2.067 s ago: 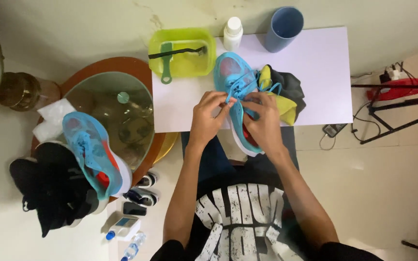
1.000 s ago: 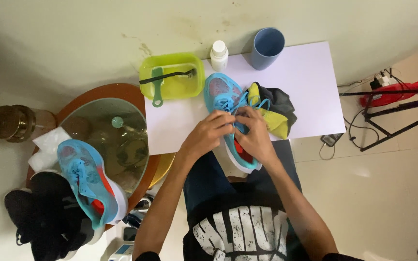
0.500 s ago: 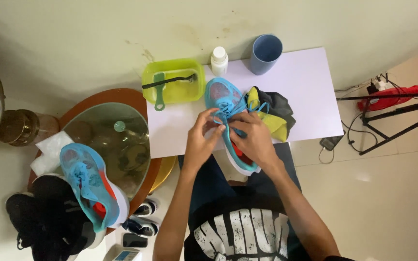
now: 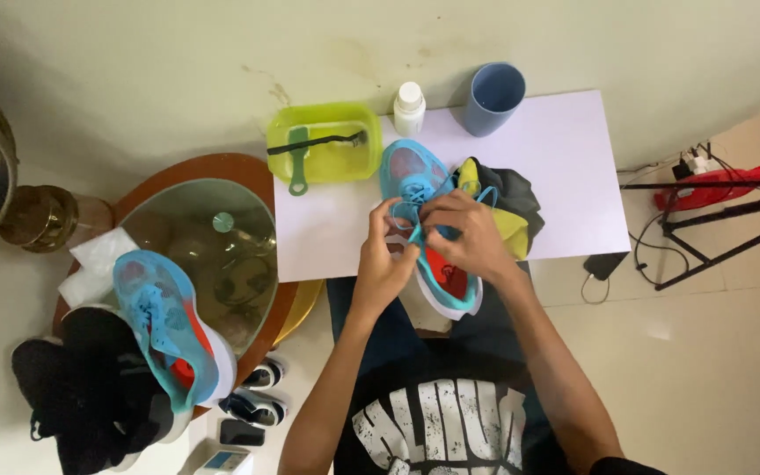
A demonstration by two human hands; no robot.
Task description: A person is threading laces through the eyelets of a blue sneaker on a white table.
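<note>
A light blue sneaker (image 4: 415,180) with a red inside lies on the white table (image 4: 565,149), its heel hanging over the near edge above my lap. My left hand (image 4: 383,260) and my right hand (image 4: 461,236) meet over the shoe's middle, each pinching a blue lace (image 4: 412,230). A black and yellow cloth (image 4: 512,207) lies bunched just right of the shoe, partly under my right hand. The matching second sneaker (image 4: 162,324) rests on a round glass-topped side table (image 4: 213,246) at the left.
A lime green tray (image 4: 323,158) with a green brush (image 4: 298,163) sits at the table's far left. A white bottle (image 4: 408,107) and a blue cup (image 4: 492,97) stand at the back edge. Black clothing (image 4: 90,396) and small shoes (image 4: 252,396) lie on the floor left; cables and a red object (image 4: 705,189) right.
My hands stay on the laces while the fingers shift slightly. The view has drifted a little between frames; the shoe stays in place on the table.
</note>
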